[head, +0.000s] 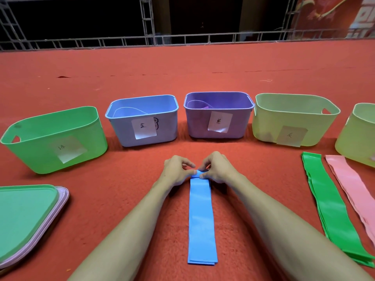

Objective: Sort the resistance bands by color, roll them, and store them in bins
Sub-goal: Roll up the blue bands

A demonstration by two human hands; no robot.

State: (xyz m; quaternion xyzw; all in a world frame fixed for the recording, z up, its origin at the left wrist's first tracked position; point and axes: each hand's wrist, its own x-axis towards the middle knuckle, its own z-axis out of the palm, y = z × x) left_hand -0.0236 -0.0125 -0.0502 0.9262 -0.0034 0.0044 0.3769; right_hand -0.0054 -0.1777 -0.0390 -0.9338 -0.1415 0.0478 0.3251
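A blue resistance band [200,218] lies flat on the red carpet, running away from me. Its far end is curled into a small first roll. My left hand [177,169] and my right hand [216,167] pinch that rolled end from either side, thumbs and fingertips on it. A row of labelled bins stands beyond: green bin [54,138], blue bin [143,119], purple bin [218,114], pale green bin [292,118]. A band shows inside the blue bin and inside the purple one. On the right lie a green band [328,203] and a pink band [351,185].
A stack of bin lids [26,218], green on top of lilac, lies at the near left. Another pale green bin [359,134] is cut off at the right edge. Metal truss railing [182,39] runs along the far side of the carpet.
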